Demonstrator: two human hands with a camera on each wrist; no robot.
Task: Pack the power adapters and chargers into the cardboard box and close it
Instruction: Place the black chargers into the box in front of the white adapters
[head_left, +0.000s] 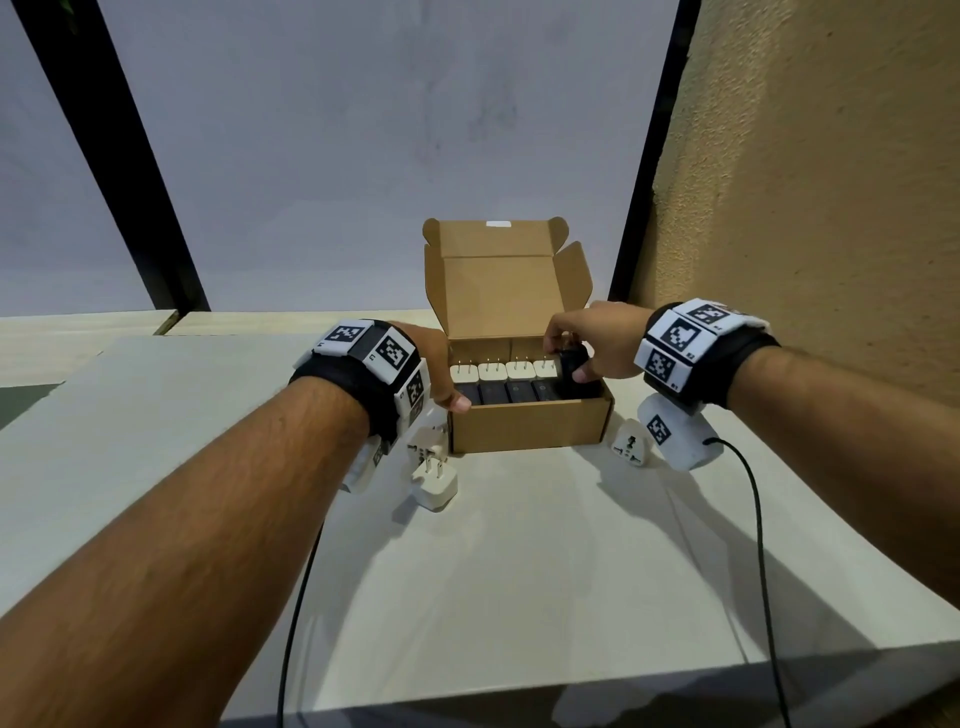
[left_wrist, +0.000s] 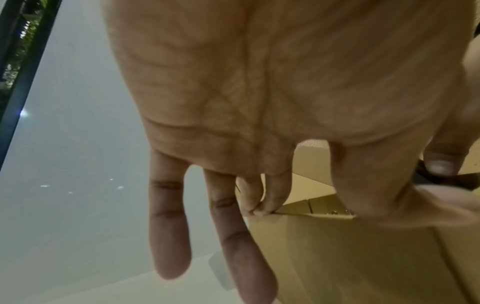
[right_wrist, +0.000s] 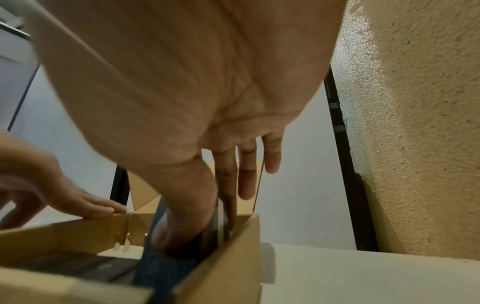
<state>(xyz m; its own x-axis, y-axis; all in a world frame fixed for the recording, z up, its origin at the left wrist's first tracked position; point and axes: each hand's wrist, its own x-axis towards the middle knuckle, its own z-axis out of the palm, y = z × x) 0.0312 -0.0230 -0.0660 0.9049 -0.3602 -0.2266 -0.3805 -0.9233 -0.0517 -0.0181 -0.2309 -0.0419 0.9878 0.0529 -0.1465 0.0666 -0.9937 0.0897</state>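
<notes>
An open cardboard box (head_left: 524, 428) stands mid-table with its lid upright. Inside, a row of white chargers (head_left: 506, 370) stands prongs up, behind a row of black adapters (head_left: 506, 392). My right hand (head_left: 569, 361) pinches a black adapter (head_left: 571, 371) between thumb and forefinger at the box's right end; the right wrist view shows this adapter (right_wrist: 166, 267) down against the right wall. My left hand (head_left: 451, 395) holds the box's front-left corner, thumb on the front rim, with two fingers (left_wrist: 259, 205) bent over the left wall. Loose on the table are a white charger (head_left: 435, 483) and a white travel adapter (head_left: 631, 448).
A second white plug (head_left: 428, 441) shows partly behind my left wrist. A rough tan wall (head_left: 831, 208) rises close on the right. Black cables (head_left: 761, 571) trail from both wrists over the pale table (head_left: 519, 571), whose front edge lies near me.
</notes>
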